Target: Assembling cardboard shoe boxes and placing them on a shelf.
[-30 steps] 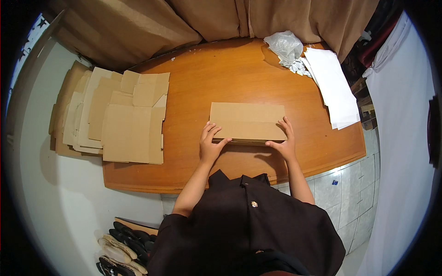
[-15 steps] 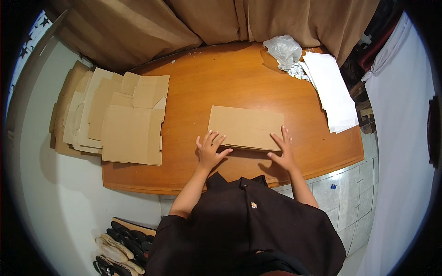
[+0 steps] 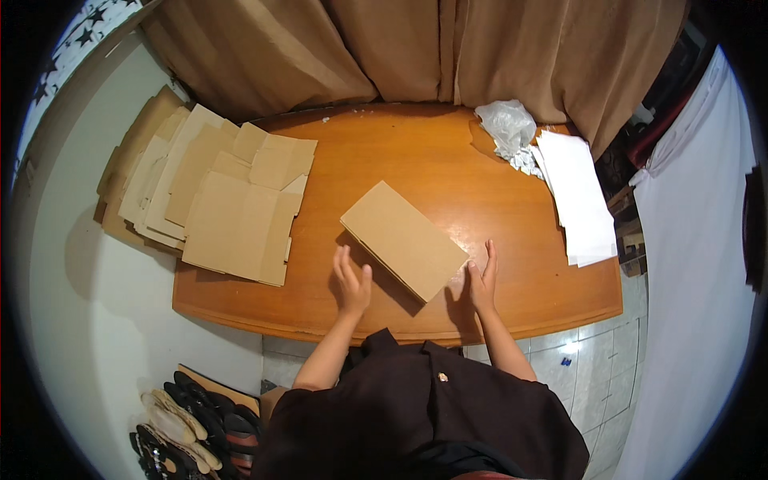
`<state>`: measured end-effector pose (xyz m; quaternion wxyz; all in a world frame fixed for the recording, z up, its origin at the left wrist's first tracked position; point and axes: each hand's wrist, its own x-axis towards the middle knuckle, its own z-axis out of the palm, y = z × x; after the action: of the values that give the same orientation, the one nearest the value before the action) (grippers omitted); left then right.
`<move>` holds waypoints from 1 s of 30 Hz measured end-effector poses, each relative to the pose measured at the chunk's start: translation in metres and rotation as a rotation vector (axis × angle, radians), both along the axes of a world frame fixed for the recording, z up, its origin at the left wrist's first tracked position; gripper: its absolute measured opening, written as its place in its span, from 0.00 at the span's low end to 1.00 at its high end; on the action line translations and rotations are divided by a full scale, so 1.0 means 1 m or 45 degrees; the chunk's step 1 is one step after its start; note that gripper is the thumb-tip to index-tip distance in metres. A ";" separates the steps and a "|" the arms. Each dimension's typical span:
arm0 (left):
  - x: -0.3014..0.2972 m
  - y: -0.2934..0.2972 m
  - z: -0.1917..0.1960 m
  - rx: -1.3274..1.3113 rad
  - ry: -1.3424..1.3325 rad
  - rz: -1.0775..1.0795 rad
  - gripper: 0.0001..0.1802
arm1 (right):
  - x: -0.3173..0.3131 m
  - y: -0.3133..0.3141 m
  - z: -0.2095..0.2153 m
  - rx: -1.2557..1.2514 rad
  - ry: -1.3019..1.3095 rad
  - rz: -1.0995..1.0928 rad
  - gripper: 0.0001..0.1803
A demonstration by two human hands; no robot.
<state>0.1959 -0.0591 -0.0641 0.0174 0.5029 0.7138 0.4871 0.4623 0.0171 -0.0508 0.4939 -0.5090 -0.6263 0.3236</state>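
A closed brown cardboard box (image 3: 404, 242) lies on the wooden table (image 3: 496, 300), turned at an angle with one corner toward me. My left hand (image 3: 352, 280) is raised by its near left side, fingers stretched and apart from the box. By the right corner stands my right hand (image 3: 483, 277), its fingers extended and the palm facing the box. Whether the right fingertips touch that corner I cannot tell. Neither hand grips anything.
Flat, partly folded cardboard sheets (image 3: 232, 216) overlap at the table's left, against the wall. A stack of white paper (image 3: 580, 200) and a crumpled clear plastic bag (image 3: 508, 128) lie at the right. Brown curtains (image 3: 400, 48) hang behind. Several shoes (image 3: 188, 416) stand below left.
The box has turned clockwise, from nearly square-on to a slant. My hands have come off its top to its sides, and the whole view has shifted slightly.
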 end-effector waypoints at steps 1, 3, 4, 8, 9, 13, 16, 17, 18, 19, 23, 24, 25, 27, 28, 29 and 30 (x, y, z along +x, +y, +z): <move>0.004 -0.006 -0.009 -0.096 -0.115 -0.167 0.32 | -0.006 0.000 0.005 -0.119 0.074 -0.024 0.30; 0.017 -0.010 -0.022 -0.267 -0.330 -0.382 0.34 | 0.005 0.009 -0.014 -0.192 -0.046 0.043 0.27; 0.025 -0.011 -0.028 -0.349 -0.433 -0.421 0.36 | 0.010 0.011 -0.026 -0.287 -0.168 0.098 0.25; 0.047 -0.017 -0.041 -0.547 -0.840 -0.498 0.43 | 0.009 -0.007 -0.029 -0.565 0.287 0.296 0.23; 0.048 -0.019 -0.034 -0.576 -0.873 -0.594 0.46 | 0.007 -0.013 -0.026 -0.555 0.279 0.319 0.23; 0.034 -0.036 -0.043 -0.453 -0.991 -0.729 0.43 | -0.020 -0.044 -0.011 -0.519 0.153 0.487 0.25; 0.020 -0.050 0.002 -0.305 -1.228 -0.657 0.36 | -0.047 -0.063 0.006 -0.256 0.117 0.640 0.31; 0.014 -0.061 0.010 -0.153 -1.289 -0.617 0.36 | -0.056 -0.074 0.013 -0.184 0.085 0.703 0.34; 0.009 -0.071 0.023 -0.007 -1.345 -0.588 0.35 | -0.065 -0.084 0.016 -0.177 0.096 0.747 0.34; 0.007 -0.084 0.038 0.090 -1.349 -0.485 0.34 | -0.074 -0.096 0.019 -0.118 0.087 0.799 0.35; -0.021 -0.159 0.092 0.307 -1.173 -0.286 0.33 | -0.115 -0.137 0.032 0.107 0.079 1.009 0.33; -0.027 -0.180 0.102 0.351 -1.118 -0.252 0.33 | -0.126 -0.146 0.035 0.220 0.046 1.030 0.32; -0.028 -0.207 0.113 0.414 -1.059 -0.255 0.33 | -0.136 -0.162 0.042 0.381 0.067 1.022 0.29; -0.027 -0.259 0.134 0.472 -1.008 -0.113 0.34 | -0.161 -0.188 0.050 0.468 0.181 1.157 0.29; -0.023 -0.288 0.143 0.503 -0.992 -0.043 0.34 | -0.175 -0.205 0.054 0.545 0.267 1.214 0.28; -0.017 -0.319 0.155 0.519 -0.965 0.036 0.34 | -0.186 -0.229 0.065 0.537 0.357 1.254 0.29; -0.009 -0.352 0.167 0.573 -0.951 0.090 0.35 | -0.195 -0.254 0.073 0.523 0.386 1.327 0.29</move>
<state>0.1866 -0.4108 0.1025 0.1477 0.2590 0.5515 0.7791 0.2677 -0.2367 0.0219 0.4423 0.0249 -0.7664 0.4652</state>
